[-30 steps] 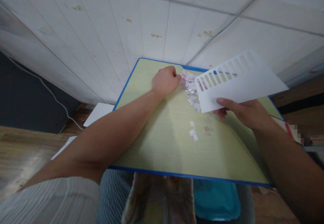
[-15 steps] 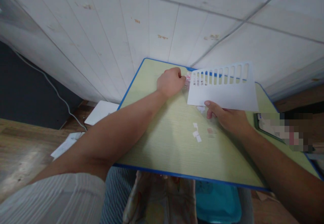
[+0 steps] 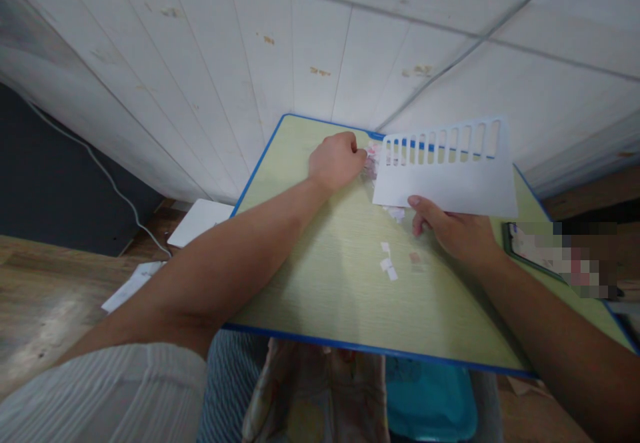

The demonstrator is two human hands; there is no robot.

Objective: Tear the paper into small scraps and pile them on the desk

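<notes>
My right hand [image 3: 447,226] grips the lower edge of a white card [image 3: 445,186] with a row of long slots cut along its top, thumb in front. The card is tilted up above the table. My left hand [image 3: 337,159] is closed and rests near the table's back edge, its fingertips mostly hidden. Beside those fingers lies a heap of small pink and white pieces [image 3: 371,161], partly behind the card. Below the card sits a cluster of white scraps [image 3: 397,214]. Nearer to me are several small white paper pieces [image 3: 388,266] and a small pinkish clear piece [image 3: 417,261].
The pale green table [image 3: 320,283] has a blue rim and stands against a white panelled wall [image 3: 310,43]. A phone-like device [image 3: 530,249], partly blurred out, lies at the right. Under the front edge is a teal tray [image 3: 433,399]. White sheets [image 3: 197,223] are at the left.
My right hand has moved the slotted card slightly to the right and up, uncovering more of the pink heap. My left hand has hardly moved.
</notes>
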